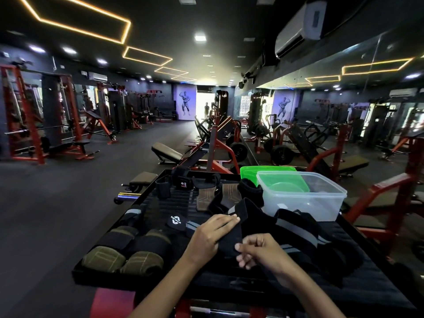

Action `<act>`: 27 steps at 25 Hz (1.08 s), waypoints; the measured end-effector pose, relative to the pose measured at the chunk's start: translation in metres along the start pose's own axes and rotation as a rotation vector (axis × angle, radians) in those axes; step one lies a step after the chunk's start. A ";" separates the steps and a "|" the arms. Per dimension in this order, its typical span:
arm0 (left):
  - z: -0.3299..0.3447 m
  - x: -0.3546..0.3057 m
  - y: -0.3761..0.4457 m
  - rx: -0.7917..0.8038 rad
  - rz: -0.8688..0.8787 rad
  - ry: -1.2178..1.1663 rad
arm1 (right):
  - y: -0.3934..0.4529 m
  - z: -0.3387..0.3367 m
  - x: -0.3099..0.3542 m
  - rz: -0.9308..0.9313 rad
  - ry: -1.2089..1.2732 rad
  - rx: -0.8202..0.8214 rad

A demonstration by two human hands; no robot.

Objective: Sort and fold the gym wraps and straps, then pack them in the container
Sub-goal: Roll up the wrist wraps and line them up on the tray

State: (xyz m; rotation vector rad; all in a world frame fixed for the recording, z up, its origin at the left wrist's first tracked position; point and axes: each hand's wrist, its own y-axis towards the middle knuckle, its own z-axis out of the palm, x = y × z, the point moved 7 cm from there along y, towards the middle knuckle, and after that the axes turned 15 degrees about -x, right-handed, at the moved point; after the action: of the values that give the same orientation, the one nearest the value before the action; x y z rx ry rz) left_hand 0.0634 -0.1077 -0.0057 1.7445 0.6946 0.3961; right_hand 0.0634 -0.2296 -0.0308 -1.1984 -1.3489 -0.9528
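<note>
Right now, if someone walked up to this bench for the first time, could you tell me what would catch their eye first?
Probably the two hands at the near edge: the left hand and right hand both grip a black wrap over the padded bench. Just beyond, on the right, stands a clear plastic container with a green lid behind it. At the near left lie rolled olive-and-black wraps.

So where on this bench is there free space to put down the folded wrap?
The bare ribbed pad between the rolled wraps at the near left and the leather grips further back is free. The clear container also looks nearly empty. It is crowded around both hands, where the black wraps pile up.
</note>
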 end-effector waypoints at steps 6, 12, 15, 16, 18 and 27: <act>0.000 0.003 -0.004 0.043 -0.019 -0.050 | 0.017 -0.083 0.035 -0.624 -0.786 -0.615; -0.001 0.056 -0.007 -0.068 -0.647 -0.111 | 0.063 -0.156 0.010 -0.158 -1.070 -0.436; -0.007 0.083 -0.005 -0.110 -0.965 -0.049 | 0.067 -0.167 0.023 -0.238 -0.833 -0.480; -0.009 0.087 -0.001 -0.114 -1.014 -0.028 | 0.067 -0.167 0.025 -0.235 -0.703 -0.465; -0.013 0.084 0.007 -0.086 -1.016 0.127 | 0.062 -0.158 0.030 -0.184 -0.348 -0.426; 0.033 0.004 -0.014 0.378 -0.711 0.029 | 0.039 -0.082 0.024 0.234 0.317 -0.150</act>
State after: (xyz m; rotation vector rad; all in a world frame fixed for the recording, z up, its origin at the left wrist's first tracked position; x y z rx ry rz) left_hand 0.0821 -0.1278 -0.0282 1.6982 1.4107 -0.2154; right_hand 0.1183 -0.2986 0.0009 -1.2265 -0.8800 -1.0372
